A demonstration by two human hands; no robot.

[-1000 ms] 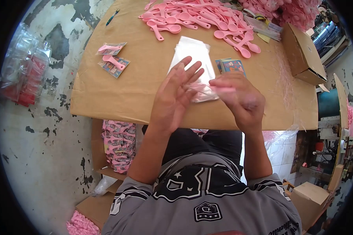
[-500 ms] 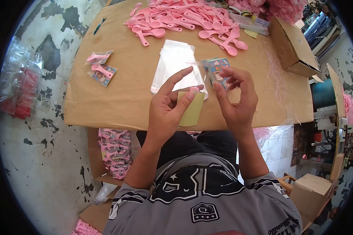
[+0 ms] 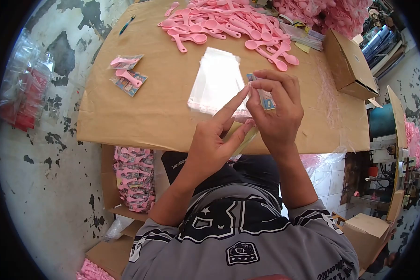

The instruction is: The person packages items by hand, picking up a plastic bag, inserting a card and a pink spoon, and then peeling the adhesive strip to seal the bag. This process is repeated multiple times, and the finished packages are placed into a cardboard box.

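My left hand [image 3: 212, 144] holds a yellowish card [image 3: 245, 141] low over the table's near edge, its thumb pressed on it and the index finger stretched up. The card's lower edge looks glossy, as if plastic covers it. My right hand [image 3: 280, 112] is closed in a pinch, thumb against fingertips, meeting my left index fingertip; whatever lies in that pinch is too small to make out. Just beyond both hands is a stack of clear plastic bags [image 3: 217, 77]. Colourful printed cards [image 3: 268, 101] lie partly hidden behind my right hand.
Pink measuring spoons [image 3: 219, 25] are heaped at the far side. Bagged spoons with cards [image 3: 128, 80] and a pen [image 3: 127, 25] lie on the left. A cardboard box [image 3: 350, 65] stands far right, near loose plastic strips [image 3: 329, 93]. Below left, a carton holds packed spoons [image 3: 134, 179].
My hands have come together, the right fingertips closing against my left index finger. The clear strip seen at the right fingers no longer shows. The card has tilted and is more covered by my left hand.
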